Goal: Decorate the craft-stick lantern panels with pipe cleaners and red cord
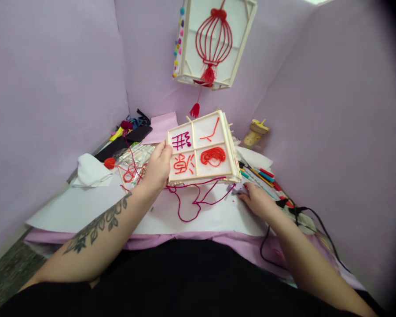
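Note:
My left hand (160,163) grips the left edge of a paper lantern (198,149) with a pale stick frame, tilted up above the table. Its front has four white panels with purple, orange and red yarn shapes. A strand of purple yarn (196,203) hangs below the lantern and loops over the white paper. My right hand (257,200) is low at the right, thumb and fingers apart, beside a small lilac scrap (239,189). Whether the fingertips touch that scrap is hard to see.
A finished-looking lantern (214,44) with a red design hangs above. On the left lie an orange yarn ball (109,163), a white cloth (92,171) and plastic packets. Pens (266,176), a glue gun (257,131) and black cables (323,233) are at the right. Lilac walls enclose the table.

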`<state>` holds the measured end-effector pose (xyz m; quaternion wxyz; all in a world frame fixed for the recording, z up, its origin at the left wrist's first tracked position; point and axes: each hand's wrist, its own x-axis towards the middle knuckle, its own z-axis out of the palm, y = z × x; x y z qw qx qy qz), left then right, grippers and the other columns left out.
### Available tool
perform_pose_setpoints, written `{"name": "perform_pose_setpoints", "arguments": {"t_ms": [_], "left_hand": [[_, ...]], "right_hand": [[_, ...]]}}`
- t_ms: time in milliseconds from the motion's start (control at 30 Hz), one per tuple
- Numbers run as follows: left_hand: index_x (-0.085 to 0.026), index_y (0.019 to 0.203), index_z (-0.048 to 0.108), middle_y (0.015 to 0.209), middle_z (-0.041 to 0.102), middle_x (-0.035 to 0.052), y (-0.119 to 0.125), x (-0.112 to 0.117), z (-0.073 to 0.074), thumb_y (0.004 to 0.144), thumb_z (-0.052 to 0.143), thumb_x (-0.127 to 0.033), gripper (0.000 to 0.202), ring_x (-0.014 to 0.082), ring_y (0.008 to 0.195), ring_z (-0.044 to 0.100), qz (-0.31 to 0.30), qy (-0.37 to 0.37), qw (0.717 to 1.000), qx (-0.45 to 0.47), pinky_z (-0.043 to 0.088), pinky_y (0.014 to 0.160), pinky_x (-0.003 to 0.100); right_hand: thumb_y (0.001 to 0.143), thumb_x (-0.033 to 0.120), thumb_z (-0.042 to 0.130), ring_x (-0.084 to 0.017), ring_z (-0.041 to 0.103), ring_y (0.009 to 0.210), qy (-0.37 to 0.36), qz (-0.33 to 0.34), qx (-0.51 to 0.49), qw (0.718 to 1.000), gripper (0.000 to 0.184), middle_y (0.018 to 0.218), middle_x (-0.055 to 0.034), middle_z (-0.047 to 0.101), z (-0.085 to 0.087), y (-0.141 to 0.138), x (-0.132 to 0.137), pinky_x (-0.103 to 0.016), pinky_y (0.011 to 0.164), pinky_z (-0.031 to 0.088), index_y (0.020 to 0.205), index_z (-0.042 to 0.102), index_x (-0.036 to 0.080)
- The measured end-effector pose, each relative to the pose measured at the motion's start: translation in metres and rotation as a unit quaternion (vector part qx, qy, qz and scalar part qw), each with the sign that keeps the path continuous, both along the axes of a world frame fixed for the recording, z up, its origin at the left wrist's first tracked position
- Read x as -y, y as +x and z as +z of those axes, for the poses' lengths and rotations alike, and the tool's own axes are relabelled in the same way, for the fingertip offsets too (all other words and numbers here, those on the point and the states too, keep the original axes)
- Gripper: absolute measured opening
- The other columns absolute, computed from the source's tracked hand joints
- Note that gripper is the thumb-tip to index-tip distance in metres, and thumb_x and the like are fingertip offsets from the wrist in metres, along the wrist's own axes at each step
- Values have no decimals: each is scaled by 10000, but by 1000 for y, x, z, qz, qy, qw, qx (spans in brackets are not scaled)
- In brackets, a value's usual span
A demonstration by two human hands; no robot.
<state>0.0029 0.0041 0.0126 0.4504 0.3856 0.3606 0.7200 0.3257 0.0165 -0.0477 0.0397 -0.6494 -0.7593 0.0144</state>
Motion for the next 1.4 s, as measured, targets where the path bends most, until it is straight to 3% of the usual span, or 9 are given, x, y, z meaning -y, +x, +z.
{"name": "perform_pose_setpoints", "arguments": {"t_ms": [100,167,300,400,567,700,933,1100,1400], "left_hand": [[-186,987,590,909,706,40,0,0,-1,840,543,-318,204,220,893,697,5,3,1000,-10,576,807,382],[-189,966,588,899,703,36,0,1,-1,843,542,-317,183,217,885,698,5,1,1000,-10,575,810,382],[-191,960,584,889,700,32,0,0,0,842,536,-292,162,206,859,701,6,-8,1000,5,575,806,377],[-189,964,589,883,700,31,0,-1,0,840,533,-282,165,204,848,700,12,-15,1000,6,578,794,374],[-194,984,585,872,700,28,1,0,1,850,527,-283,172,206,852,698,4,-18,1000,21,585,777,376],[-196,1036,588,930,704,38,3,2,-1,867,516,-299,210,201,877,693,-12,-2,1000,24,578,798,372],[-209,1066,605,1033,699,55,4,7,-5,880,539,-352,244,229,1032,647,0,23,999,-27,542,896,389],[-219,1114,599,1068,694,59,6,12,-3,900,522,-344,259,235,1081,627,-2,27,998,-50,535,908,389],[-220,1115,602,1105,684,58,7,11,-5,920,496,-325,246,234,1103,619,5,35,998,-57,517,949,392]], "right_hand": [[843,334,519,-306,601,1046,49,-25,-112,992,433,1160,-196,636,10,16,4,-397,885,457,1210,550,106],[835,398,505,-271,624,916,66,-43,-232,969,411,1006,-129,669,21,30,14,-384,808,487,1165,575,163],[751,478,625,-207,583,705,0,-15,-492,870,305,756,-45,608,41,50,46,-326,665,488,896,610,210],[746,492,669,-193,550,687,-74,53,-550,830,296,707,-40,578,44,44,69,-314,644,464,787,603,206],[826,512,592,-186,555,680,-103,84,-459,878,325,720,-57,606,35,-3,90,-302,623,451,772,616,192],[840,544,507,-192,585,667,-101,51,-391,913,391,687,-71,633,28,-45,91,-294,597,454,687,576,191],[780,574,521,-176,572,548,-143,22,-408,901,369,591,-31,596,15,-83,82,-301,550,455,731,520,209],[794,585,511,-161,541,497,-169,15,-443,880,373,573,-15,578,2,-95,77,-291,506,428,754,480,216],[776,600,523,-138,493,438,-171,-20,-435,884,388,543,8,559,-1,-107,69,-264,442,373,771,449,219]]}}
